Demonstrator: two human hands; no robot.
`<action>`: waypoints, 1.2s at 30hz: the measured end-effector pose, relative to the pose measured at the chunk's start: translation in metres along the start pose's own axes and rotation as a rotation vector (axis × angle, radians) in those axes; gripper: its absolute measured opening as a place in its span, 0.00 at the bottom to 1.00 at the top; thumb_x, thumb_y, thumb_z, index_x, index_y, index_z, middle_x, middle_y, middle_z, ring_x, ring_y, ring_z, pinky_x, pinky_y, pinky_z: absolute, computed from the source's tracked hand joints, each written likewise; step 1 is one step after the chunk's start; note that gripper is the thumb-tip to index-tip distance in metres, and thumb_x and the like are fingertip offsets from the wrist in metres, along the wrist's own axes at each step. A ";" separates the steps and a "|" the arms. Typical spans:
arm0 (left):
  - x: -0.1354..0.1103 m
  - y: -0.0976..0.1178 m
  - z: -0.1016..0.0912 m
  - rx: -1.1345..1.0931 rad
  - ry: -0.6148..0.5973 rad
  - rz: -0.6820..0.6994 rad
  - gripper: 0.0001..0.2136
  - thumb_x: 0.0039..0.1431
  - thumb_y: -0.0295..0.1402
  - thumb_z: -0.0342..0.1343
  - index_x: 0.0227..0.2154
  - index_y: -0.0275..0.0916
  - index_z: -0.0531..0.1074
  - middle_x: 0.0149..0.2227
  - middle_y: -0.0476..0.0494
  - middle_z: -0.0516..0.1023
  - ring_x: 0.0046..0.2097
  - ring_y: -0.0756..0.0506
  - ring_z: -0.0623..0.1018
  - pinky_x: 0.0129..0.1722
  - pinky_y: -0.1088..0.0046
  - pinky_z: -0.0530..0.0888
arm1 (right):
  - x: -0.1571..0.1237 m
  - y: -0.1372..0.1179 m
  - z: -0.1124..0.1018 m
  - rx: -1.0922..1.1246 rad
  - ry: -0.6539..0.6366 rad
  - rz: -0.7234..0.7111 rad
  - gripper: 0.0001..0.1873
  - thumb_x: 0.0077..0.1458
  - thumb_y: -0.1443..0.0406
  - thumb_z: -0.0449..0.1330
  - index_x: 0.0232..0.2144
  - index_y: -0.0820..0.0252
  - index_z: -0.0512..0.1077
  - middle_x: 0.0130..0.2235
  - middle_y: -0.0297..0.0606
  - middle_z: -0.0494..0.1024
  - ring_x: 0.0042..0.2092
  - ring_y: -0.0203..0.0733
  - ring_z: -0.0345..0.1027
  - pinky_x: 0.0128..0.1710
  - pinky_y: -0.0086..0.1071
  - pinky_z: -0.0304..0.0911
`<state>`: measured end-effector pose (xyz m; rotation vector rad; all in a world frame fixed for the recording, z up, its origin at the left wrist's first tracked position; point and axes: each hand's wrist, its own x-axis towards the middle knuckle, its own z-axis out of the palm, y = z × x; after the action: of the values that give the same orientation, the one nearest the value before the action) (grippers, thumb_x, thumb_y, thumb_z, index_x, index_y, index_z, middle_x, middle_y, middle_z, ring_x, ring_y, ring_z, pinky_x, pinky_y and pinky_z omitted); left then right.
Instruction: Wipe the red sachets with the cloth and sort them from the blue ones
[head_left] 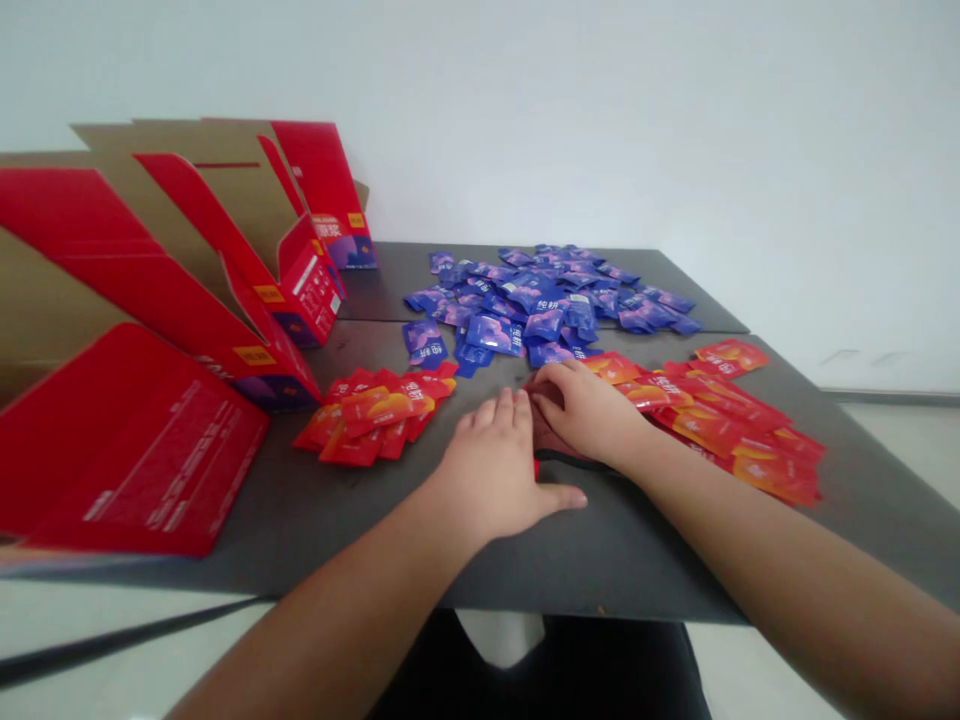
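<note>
The left hand [491,465] lies palm down, thumb spread wide; the right hand [589,405] adjoins it, fingers bent, contents indeterminable; red sachets [379,412] form piles left and right of both; blue sachets [525,300] lie far; cartons [187,310] stand left.

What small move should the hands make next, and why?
Probably slide the left hand slightly left. It lies palm down with its thumb spread and seems to cover one side of the maroon, black-edged item, whose full shape is hidden, while the right hand curls its fingers at that item's far end.
</note>
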<state>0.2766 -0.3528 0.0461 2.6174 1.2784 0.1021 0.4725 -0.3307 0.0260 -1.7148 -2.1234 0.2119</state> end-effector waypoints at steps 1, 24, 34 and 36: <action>0.000 0.008 0.002 0.018 0.048 -0.005 0.49 0.58 0.64 0.60 0.69 0.27 0.62 0.69 0.20 0.66 0.69 0.25 0.67 0.67 0.47 0.66 | -0.001 0.002 0.000 0.026 0.043 -0.003 0.06 0.66 0.66 0.59 0.44 0.57 0.75 0.47 0.44 0.79 0.50 0.49 0.74 0.53 0.41 0.68; 0.014 -0.039 -0.003 -0.197 -0.019 0.077 0.37 0.64 0.34 0.54 0.74 0.33 0.50 0.75 0.29 0.57 0.75 0.33 0.60 0.72 0.53 0.60 | -0.040 -0.031 -0.024 0.039 -0.120 -0.267 0.13 0.71 0.58 0.55 0.53 0.55 0.72 0.57 0.47 0.72 0.58 0.56 0.67 0.61 0.55 0.63; 0.021 -0.059 -0.001 -0.247 -0.273 0.158 0.69 0.50 0.59 0.68 0.76 0.41 0.20 0.78 0.34 0.46 0.77 0.30 0.53 0.75 0.50 0.50 | -0.047 -0.053 -0.023 0.121 -0.241 -0.293 0.07 0.63 0.64 0.64 0.44 0.54 0.77 0.49 0.42 0.77 0.50 0.51 0.71 0.54 0.48 0.68; 0.021 -0.059 -0.001 -0.245 -0.257 0.178 0.68 0.50 0.59 0.68 0.76 0.41 0.23 0.78 0.34 0.49 0.76 0.29 0.55 0.75 0.50 0.50 | -0.043 -0.052 -0.020 0.132 -0.236 -0.337 0.07 0.63 0.67 0.63 0.43 0.53 0.78 0.46 0.40 0.79 0.50 0.50 0.71 0.54 0.47 0.67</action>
<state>0.2442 -0.3011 0.0330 2.4337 0.8872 -0.0448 0.4406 -0.3865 0.0536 -1.2871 -2.4672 0.4633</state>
